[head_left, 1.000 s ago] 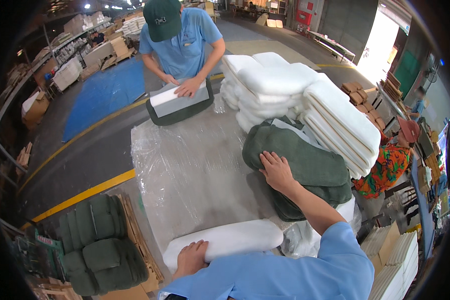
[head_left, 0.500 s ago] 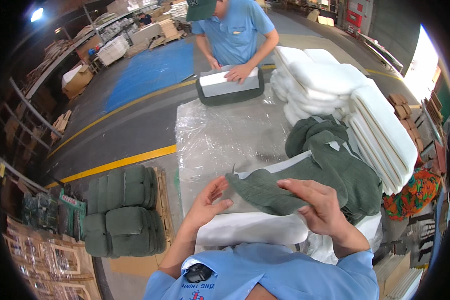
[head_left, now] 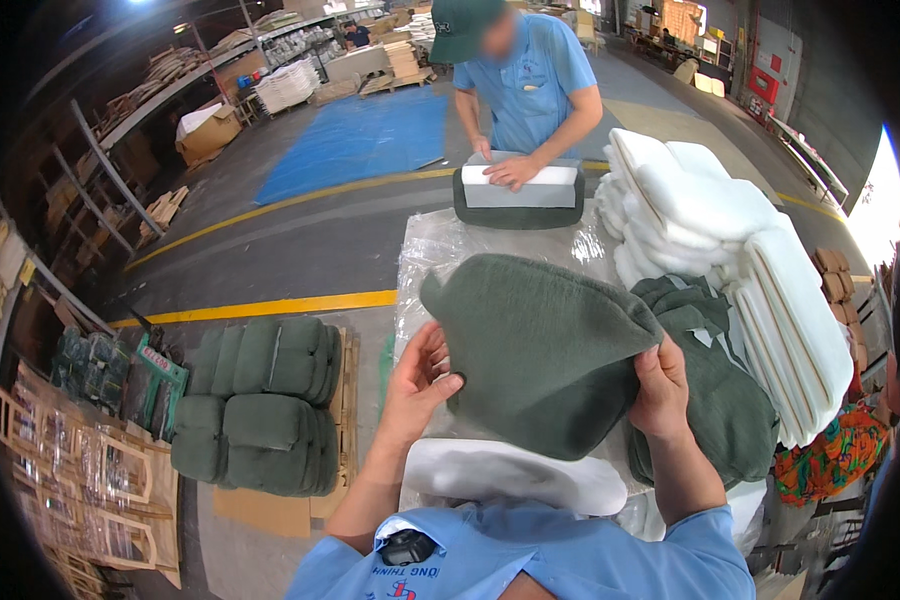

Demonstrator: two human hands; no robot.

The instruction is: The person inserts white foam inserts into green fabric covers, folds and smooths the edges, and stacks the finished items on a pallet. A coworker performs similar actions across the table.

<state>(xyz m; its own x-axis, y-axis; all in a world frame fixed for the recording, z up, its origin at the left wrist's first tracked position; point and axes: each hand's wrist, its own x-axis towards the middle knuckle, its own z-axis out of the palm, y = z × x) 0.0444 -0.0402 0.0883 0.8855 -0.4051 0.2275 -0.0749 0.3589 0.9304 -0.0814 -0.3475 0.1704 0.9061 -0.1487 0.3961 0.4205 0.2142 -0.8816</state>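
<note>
A dark green fabric cover (head_left: 540, 350) spreads in front of me above the table, its upper left corner sticking out. My right hand (head_left: 662, 385) pinches its right edge between thumb and fingers. At its lower left edge is my left hand (head_left: 422, 380), fingers curled but apart from the thumb, whose tip meets the cloth. Just below the cover, close to my body, lies a white padded cushion piece (head_left: 515, 478). To the right, more dark green covers (head_left: 715, 400) lie heaped on the table.
Across the plastic-wrapped table (head_left: 435, 235), a co-worker (head_left: 530, 85) presses a white and grey piece on a green cushion (head_left: 520, 215). White padding (head_left: 790, 330) is stacked at right. Green cushions (head_left: 270, 430) sit on a pallet at left, near wrapped wooden frames (head_left: 80, 470).
The green cover has been lifted off the heap and spread out between my hands. My right hand has closed on its edge. The whole view has shifted slightly.
</note>
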